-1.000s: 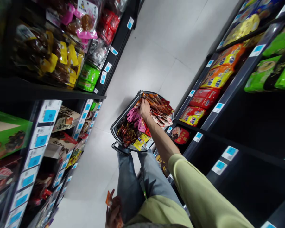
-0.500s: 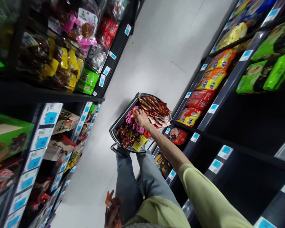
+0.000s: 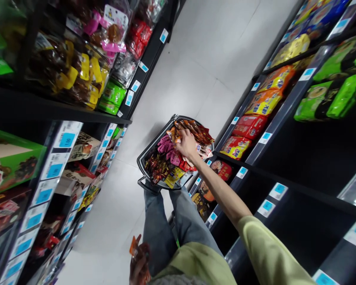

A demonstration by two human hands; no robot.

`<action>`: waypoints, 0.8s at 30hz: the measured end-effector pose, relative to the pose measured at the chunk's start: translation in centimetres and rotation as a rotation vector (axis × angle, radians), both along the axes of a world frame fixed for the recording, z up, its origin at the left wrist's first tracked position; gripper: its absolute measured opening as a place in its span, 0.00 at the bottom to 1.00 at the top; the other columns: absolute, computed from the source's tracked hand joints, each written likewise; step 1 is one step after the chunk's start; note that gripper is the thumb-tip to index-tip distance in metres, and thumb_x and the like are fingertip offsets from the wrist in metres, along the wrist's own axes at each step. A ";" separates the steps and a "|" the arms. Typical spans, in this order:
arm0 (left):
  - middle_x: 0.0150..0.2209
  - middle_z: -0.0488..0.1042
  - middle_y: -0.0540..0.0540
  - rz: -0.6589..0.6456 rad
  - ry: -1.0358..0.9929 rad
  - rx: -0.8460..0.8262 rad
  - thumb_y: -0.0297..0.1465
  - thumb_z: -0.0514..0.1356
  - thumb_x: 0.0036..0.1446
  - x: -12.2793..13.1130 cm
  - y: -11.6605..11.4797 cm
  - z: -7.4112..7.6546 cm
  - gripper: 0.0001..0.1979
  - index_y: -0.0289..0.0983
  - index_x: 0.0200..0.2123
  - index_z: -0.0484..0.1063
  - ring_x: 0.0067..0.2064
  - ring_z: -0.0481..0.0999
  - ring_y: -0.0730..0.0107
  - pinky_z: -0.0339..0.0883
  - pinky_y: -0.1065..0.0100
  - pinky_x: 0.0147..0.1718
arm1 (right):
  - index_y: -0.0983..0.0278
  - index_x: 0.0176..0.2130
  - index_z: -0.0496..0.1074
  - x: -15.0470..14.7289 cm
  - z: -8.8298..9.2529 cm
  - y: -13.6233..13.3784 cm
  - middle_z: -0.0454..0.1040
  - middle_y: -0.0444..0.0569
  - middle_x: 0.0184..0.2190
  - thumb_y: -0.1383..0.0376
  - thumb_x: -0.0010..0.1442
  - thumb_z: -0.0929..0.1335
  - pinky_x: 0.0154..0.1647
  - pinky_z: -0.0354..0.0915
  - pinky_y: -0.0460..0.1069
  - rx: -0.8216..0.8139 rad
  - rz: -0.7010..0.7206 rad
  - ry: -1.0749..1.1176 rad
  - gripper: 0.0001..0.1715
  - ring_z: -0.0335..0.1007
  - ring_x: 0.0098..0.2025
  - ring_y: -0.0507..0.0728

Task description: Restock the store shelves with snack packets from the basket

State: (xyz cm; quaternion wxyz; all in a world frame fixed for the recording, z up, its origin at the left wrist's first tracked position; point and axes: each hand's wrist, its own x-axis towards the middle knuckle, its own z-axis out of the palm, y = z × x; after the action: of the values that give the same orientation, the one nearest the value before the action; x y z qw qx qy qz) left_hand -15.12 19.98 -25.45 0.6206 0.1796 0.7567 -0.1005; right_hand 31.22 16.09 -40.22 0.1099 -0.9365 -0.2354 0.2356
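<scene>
A black shopping basket (image 3: 141,160) in front of my legs is filled with small snack packets. My right hand (image 3: 187,143) reaches into it, fingers closed on an orange snack packet (image 3: 173,135) near the basket's far side. Pink packets (image 3: 166,145) lie just left of that hand, and reddish-brown packets (image 3: 200,132) are lined up beyond it. Dark packets (image 3: 157,168) and a yellow packet (image 3: 174,177) fill the near end. Low in the view, my left hand (image 3: 135,273) is wrapped around orange-brown snack packets (image 3: 133,246); shadow hides some of its fingers.
Shelves with bagged snacks (image 3: 77,75) and price tags rise on my left. On the right, a dark shelf (image 3: 311,158) carries red and orange noodle packs (image 3: 264,101) and green packs (image 3: 329,97). Grey floor (image 3: 201,67) runs between them.
My right hand has moved from over the pink packets a little right and away from me, with the orange packet at its fingertips. More pink packets show. My left hand stays low with its packets.
</scene>
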 end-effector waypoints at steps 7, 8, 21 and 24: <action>0.33 0.78 0.51 0.140 -0.022 0.027 0.36 0.78 0.16 -0.2 -0.2 0.4 0.37 0.55 0.40 0.79 0.34 0.76 0.62 0.71 0.68 0.31 | 0.69 0.52 0.72 3.3 -5.0 -3.8 0.77 0.63 0.46 0.70 0.58 0.65 0.49 0.61 0.57 -0.327 -0.087 0.047 0.21 0.73 0.47 0.67; 0.33 0.78 0.51 0.165 -0.016 0.028 0.34 0.78 0.15 -0.4 -0.2 0.5 0.37 0.55 0.39 0.79 0.35 0.77 0.63 0.72 0.69 0.32 | 0.68 0.51 0.72 3.1 -5.2 -3.9 0.77 0.63 0.46 0.69 0.59 0.65 0.49 0.61 0.57 -0.329 -0.063 0.055 0.20 0.73 0.48 0.67; 0.34 0.77 0.55 0.030 -0.180 0.058 0.37 0.75 0.26 -0.9 -1.3 0.7 0.31 0.62 0.40 0.78 0.33 0.77 0.64 0.71 0.68 0.28 | 0.65 0.46 0.74 1.2 -2.0 -4.9 0.79 0.59 0.44 0.66 0.55 0.68 0.46 0.62 0.53 -0.177 -0.077 0.014 0.18 0.74 0.46 0.64; 0.37 0.78 0.56 0.025 -0.183 0.071 0.38 0.75 0.27 -1.1 -2.3 1.0 0.31 0.64 0.41 0.78 0.35 0.76 0.65 0.71 0.69 0.30 | 0.64 0.44 0.76 0.2 0.3 -6.0 0.80 0.55 0.40 0.64 0.52 0.68 0.42 0.65 0.52 -0.030 -0.192 0.044 0.18 0.75 0.41 0.63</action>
State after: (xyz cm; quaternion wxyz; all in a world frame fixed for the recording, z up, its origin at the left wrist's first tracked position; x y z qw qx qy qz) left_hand -16.22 17.71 -24.49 0.6817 0.2005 0.7019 -0.0491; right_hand 31.41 10.10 -39.87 0.1230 -0.9509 -0.1388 0.2480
